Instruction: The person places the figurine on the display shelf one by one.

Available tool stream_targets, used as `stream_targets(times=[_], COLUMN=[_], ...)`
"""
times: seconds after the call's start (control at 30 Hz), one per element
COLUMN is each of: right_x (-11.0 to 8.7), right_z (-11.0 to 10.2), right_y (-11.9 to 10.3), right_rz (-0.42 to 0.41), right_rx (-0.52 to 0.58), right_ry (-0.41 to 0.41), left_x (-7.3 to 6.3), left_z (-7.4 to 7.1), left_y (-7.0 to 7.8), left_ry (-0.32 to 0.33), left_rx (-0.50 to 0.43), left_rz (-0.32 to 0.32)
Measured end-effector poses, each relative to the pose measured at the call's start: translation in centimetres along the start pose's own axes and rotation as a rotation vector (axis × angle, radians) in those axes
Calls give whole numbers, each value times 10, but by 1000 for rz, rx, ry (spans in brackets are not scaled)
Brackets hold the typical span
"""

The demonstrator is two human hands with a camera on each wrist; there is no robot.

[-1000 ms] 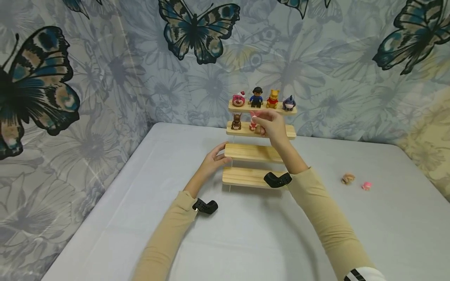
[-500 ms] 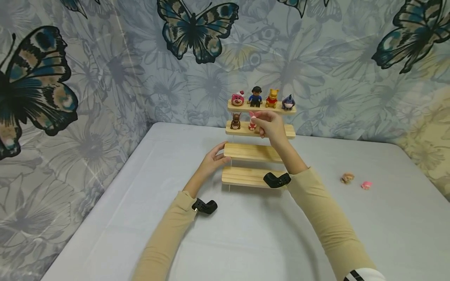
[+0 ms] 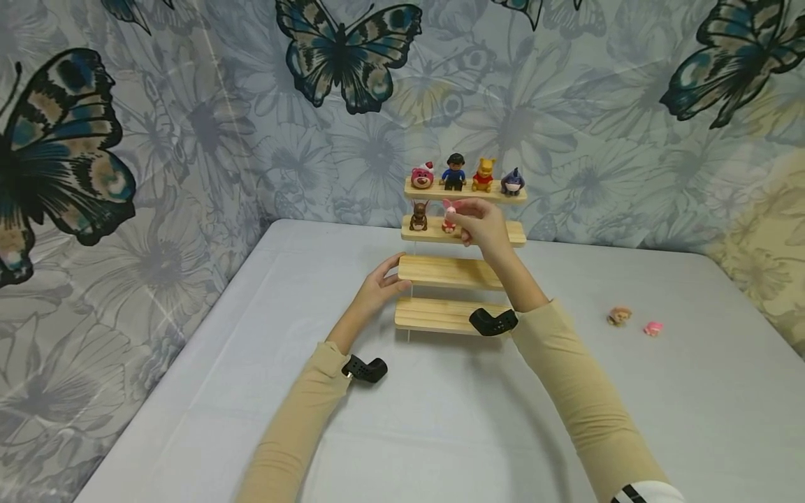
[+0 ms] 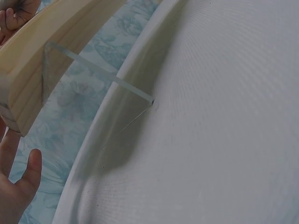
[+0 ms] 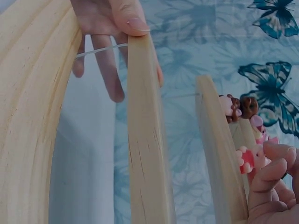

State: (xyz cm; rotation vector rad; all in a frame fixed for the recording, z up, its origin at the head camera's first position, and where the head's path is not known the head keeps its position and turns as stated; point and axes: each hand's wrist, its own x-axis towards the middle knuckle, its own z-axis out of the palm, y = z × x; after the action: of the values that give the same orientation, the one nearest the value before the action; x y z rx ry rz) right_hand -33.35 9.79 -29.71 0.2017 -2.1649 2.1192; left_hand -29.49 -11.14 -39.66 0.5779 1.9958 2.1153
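Observation:
A tiered wooden display stand (image 3: 448, 271) with clear side supports stands on the table. My left hand (image 3: 377, 285) is at the left end of its third shelf from the top, fingers extended and touching the board's end; in the left wrist view the thumb (image 4: 33, 168) sticks up beside it. On the second shelf, my right hand (image 3: 486, 222) pinches a pink piglet figurine (image 3: 448, 218) between thumb and fingers, hiding part of it. To its left sits a brown long-eared figurine (image 3: 418, 218). The right wrist view shows the piglet's (image 5: 247, 158) red-and-pink body at the fingertips.
The top shelf bears a pink bear head (image 3: 422, 177), a blue-shirted doll (image 3: 454, 173), a yellow bear (image 3: 483, 176) and a blue donkey (image 3: 512, 183). Right of the stand, a tan figurine (image 3: 619, 316) and a small pink one (image 3: 653, 328) lie on the white cloth (image 3: 566, 391).
The head view has shifted slightly. Both hands keep their places, the right one still pinching the piglet figurine on the second shelf.

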Motion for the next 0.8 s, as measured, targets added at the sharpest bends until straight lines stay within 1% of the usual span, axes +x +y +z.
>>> stream_targets(times=[0.1,0.2,0.3,0.47,0.6,0.7,0.8], right_x=[0,0,0,1,0,-1,-3], right_z=[1,1,0,-2,-1,0,0], right_y=[0,1,2,3,3,5,7], right_rz=[-1,-12,-24,-38,-52,-71,-85], right_rx=[0,1,-3,-2,2,-15,-40], right_ry=[1,5,14,15,15,23,25], left_x=[3,3,4,4,-2,-5,-6], left_z=[-2,-2,-2,-1,2,4,4], left_y=[-8,-10,-10,-5,6,13,13], left_ry=[9,17,12,-7,-10,-10,-12], left_rx=[1,12,10,-12,1,14,17], left_rz=[9,25,31,16,12,18,18])
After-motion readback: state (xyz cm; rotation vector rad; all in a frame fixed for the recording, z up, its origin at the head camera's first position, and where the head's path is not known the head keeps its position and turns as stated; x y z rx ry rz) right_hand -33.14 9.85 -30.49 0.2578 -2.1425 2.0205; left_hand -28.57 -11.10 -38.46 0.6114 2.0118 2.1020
